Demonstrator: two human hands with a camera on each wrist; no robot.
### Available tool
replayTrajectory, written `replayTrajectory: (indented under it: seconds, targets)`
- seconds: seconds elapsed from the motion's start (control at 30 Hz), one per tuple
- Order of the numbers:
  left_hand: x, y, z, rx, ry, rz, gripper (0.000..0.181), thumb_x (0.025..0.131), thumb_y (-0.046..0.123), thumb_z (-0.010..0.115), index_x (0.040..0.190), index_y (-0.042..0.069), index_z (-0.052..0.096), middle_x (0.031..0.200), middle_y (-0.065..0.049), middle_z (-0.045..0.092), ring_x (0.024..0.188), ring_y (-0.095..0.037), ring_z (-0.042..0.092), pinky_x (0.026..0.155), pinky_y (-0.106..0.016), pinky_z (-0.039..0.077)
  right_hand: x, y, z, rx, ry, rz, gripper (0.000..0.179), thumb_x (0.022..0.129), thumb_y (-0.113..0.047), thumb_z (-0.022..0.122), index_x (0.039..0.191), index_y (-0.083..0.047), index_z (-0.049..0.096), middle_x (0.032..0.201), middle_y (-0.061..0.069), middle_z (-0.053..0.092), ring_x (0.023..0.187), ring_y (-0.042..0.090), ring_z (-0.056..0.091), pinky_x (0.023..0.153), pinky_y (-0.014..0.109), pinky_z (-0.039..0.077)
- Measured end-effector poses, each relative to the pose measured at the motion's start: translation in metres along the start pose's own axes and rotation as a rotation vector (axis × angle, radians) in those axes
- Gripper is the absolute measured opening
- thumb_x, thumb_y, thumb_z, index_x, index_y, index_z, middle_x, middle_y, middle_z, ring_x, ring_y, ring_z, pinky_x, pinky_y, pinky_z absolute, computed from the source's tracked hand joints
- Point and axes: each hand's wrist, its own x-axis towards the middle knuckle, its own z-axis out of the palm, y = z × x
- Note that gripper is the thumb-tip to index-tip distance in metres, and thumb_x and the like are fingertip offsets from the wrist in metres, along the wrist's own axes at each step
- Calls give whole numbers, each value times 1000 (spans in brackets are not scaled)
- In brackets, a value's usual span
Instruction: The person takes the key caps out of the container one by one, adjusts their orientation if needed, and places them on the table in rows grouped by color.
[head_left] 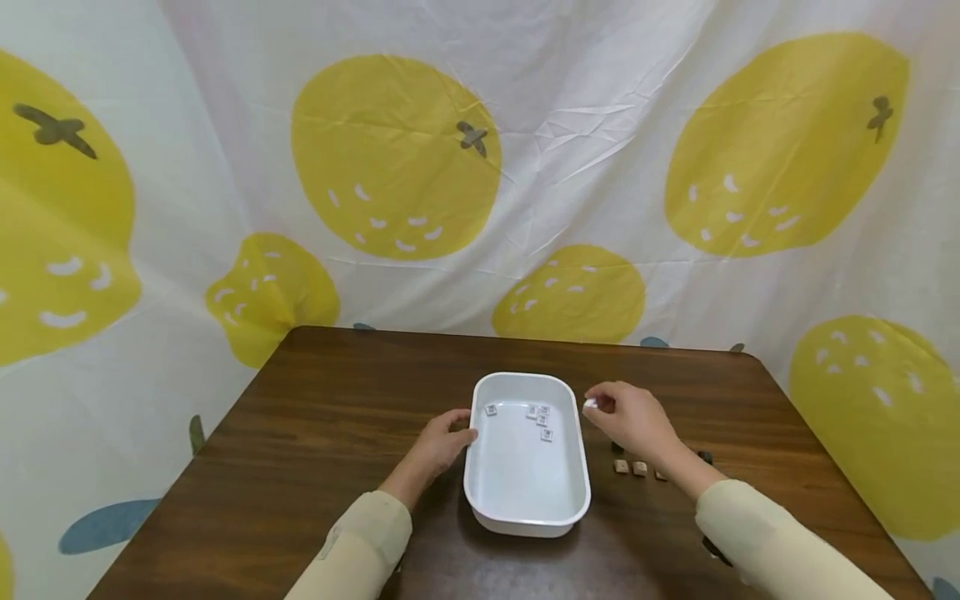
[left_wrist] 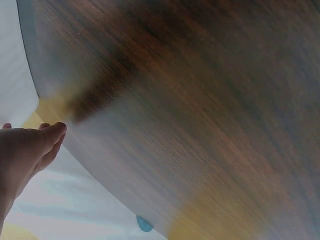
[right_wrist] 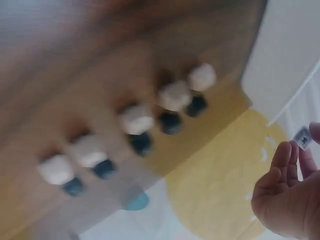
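A white rectangular tray stands on the table, with several small white printed tiles inside near its far end. My left hand is at the tray's left side, its fairly straight fingers and thumb touching the rim. The left wrist view shows that hand at its left edge, where the tray is out of sight. Beyond the tray's right rim, my right hand pinches a small white tile between thumb and fingertips. In the right wrist view this tile has a dark mark on its face.
Right of the tray, light-coloured blocks and dark pieces lie on the brown wooden table, partly behind my right forearm. The right wrist view shows pale blocks beside dark ones, blurred. A lemon-print curtain hangs behind the table.
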Motion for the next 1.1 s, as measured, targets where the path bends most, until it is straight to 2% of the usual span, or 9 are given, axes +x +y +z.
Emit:
replayTrajectory:
  seconds: [0.2, 0.47, 0.67, 0.87, 1.1]
  targets:
    - [-2, -1, -3, 9, 12, -19, 38, 96, 10, 61, 132, -2, 59, 133, -23, 56, 116, -36, 53, 102, -52, 41, -27, 21, -5, 40, -66, 76, 21, 87, -16, 68, 106, -6, 72, 87, -1, 68, 80, 15, 61, 69, 36, 50]
    - [-3, 1, -3, 6, 12, -24, 38, 96, 11, 61, 131, -2, 59, 134, -23, 55, 117, -36, 53, 102, -53, 41, -53, 34, -1, 50, -132, 111, 14, 84, -16, 75, 97, -11, 73, 85, -4, 68, 75, 12, 59, 65, 34, 48]
    - [-3, 1, -2, -2, 10, -4, 38, 95, 9, 61, 131, -4, 59, 132, -24, 56, 116, -36, 53, 101, -52, 42, -68, 35, 8, -8, -143, 131, 11, 82, -18, 79, 92, -16, 73, 86, -4, 71, 78, 13, 63, 65, 40, 49]
    - [-2, 2, -1, 11, 5, -10, 38, 96, 10, 61, 131, -3, 59, 135, -23, 55, 118, -37, 52, 102, -53, 41, -75, 33, 14, -35, -126, 135, 12, 80, -15, 80, 89, -15, 73, 80, -7, 68, 75, 13, 62, 67, 38, 49]
    - [-2, 1, 0, 9, 0, -9, 38, 96, 9, 61, 131, -3, 59, 135, -23, 54, 119, -37, 52, 102, -53, 41, -80, 37, 15, -151, -116, 146, 16, 75, -20, 84, 86, -22, 73, 83, -7, 68, 75, 15, 62, 61, 40, 47]
